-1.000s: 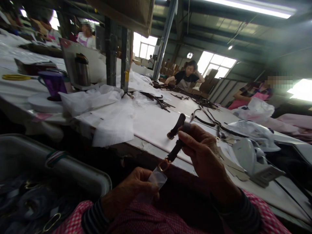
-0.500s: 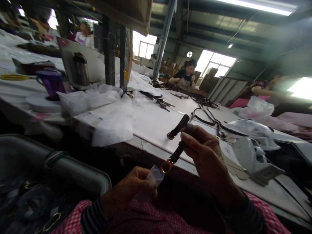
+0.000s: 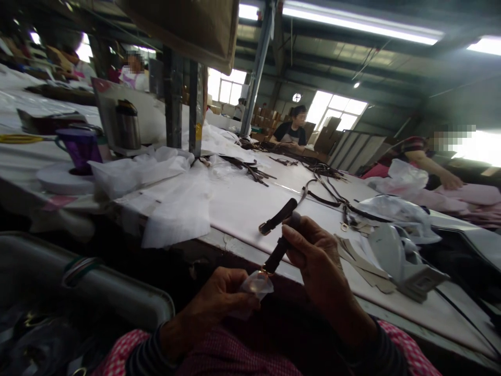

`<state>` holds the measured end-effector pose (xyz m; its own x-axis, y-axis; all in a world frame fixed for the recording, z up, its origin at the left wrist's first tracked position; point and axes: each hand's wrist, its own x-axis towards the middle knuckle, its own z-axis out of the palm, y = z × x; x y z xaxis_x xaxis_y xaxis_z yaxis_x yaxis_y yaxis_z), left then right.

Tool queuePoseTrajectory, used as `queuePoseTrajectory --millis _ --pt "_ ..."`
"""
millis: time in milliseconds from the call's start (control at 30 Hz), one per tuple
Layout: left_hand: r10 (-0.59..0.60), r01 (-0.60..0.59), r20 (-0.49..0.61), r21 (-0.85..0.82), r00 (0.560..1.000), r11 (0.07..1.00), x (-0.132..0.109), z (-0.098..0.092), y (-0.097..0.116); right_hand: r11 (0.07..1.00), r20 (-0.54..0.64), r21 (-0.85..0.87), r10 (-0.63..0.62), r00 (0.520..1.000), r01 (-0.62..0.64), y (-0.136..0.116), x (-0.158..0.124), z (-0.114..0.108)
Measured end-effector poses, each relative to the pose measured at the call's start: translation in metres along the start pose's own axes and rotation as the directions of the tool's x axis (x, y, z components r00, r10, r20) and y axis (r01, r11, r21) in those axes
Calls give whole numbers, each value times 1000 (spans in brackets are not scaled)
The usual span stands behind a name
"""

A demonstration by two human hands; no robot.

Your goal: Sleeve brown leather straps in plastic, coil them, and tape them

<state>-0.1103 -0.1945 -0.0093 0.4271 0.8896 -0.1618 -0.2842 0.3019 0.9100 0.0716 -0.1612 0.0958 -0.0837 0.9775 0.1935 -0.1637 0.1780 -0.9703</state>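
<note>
My right hand (image 3: 317,256) grips a dark brown leather strap (image 3: 277,254) between thumb and fingers. A gold buckle (image 3: 267,270) sits at the strap's lower end, and a second strap section with a gold buckle (image 3: 278,215) sticks out past my fingers over the table. My left hand (image 3: 211,308) pinches a clear plastic sleeve (image 3: 256,286), whose top meets the lower buckle. Whether the buckle is inside the sleeve is hard to tell.
A white worktable (image 3: 242,209) carries tissue sheets, a pile of dark straps (image 3: 246,168), and card pieces (image 3: 364,266). A grey bin (image 3: 117,287) of hardware stands at lower left. A purple cup (image 3: 80,149) and a steel flask (image 3: 127,125) stand beyond. Co-workers sit farther along.
The plastic sleeve has moved up against the lower buckle, and my hands have drawn closer together. The view has shifted slightly as my head moved.
</note>
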Motion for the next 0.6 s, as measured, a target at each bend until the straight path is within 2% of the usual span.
queuePoseTrajectory --millis 100,300,433,600 --pt "33 -30 -36 69 999 997 2 4 6 1000 -17 28 -14 1000 14 4 -4 -5" --pt "30 -28 -16 107 999 994 1 19 18 997 -74 37 -71 995 74 1 -21 -5" --pt "39 -39 -1 82 999 996 2 30 21 999 -26 39 -20 999 21 0 -34 -8" --pt "-11 12 77 -10 997 1000 1 33 17 991 54 129 27 998 -34 3 -43 -23"
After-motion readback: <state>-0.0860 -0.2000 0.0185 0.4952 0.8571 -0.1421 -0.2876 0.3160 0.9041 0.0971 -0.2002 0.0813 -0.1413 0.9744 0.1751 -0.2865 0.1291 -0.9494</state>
